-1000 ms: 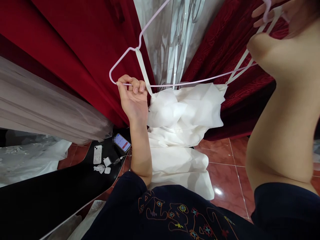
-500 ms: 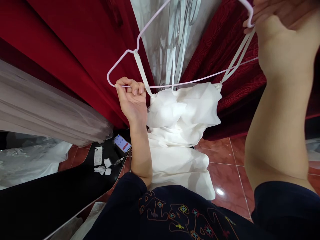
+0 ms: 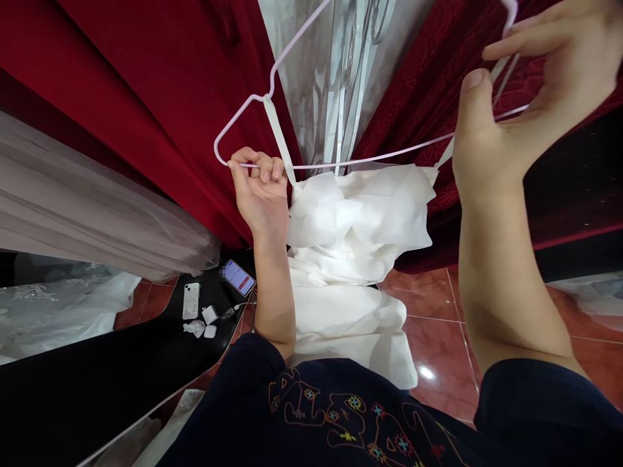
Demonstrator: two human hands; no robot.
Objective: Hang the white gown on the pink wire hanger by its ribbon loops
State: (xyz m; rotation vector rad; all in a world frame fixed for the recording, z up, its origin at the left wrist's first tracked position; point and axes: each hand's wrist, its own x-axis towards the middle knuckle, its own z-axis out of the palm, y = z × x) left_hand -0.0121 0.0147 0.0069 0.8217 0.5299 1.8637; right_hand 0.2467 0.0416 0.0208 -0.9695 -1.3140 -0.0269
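Observation:
A pale pink hanger [image 3: 379, 157] spans the upper middle of the head view. My left hand [image 3: 260, 188] is closed, fingers curled over the hanger's lower bar near its left corner. A white dress [image 3: 360, 214] hangs from the hanger by thin straps, with ruffles at the top and folds below. One strap [image 3: 277, 130] loops over the notch at the left shoulder. My right hand [image 3: 540, 84] is in front of the hanger's right end, thumb and fingers spread apart. It hides most of the right strap, and whether it touches that strap I cannot tell.
Red curtains [image 3: 160, 84] hang behind, with sheer greyish fabric [image 3: 87, 194] at left. A black surface [image 3: 121, 363] at lower left bears a lit phone [image 3: 239, 277], a white phone [image 3: 191, 301] and a charger [image 3: 209, 315]. Red tiles [image 3: 438, 350] cover the floor.
My right hand has come away from the hanger's right shoulder, moving down and nearer, with its thumb now spread from the fingers. My left hand keeps its grip, shifted very slightly right.

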